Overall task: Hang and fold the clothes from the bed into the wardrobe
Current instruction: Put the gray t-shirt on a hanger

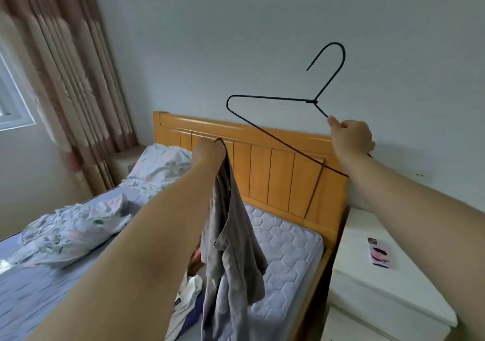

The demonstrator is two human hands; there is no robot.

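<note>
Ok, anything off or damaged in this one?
The black wire hanger in the right hand looks bent out of shape: its frame is skewed and lopsided, not a neat triangle. The left hand holds a grey garment. The quilted mattress corner lies bare beside crumpled bedding.

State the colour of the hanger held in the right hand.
Black; the head view shows the hanger clearly against the pale wall.

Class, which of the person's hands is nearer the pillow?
Left. The left hand, gripping the grey garment, is raised just right of the pillow; the right hand, holding the wire hanger, is far off right.
</note>
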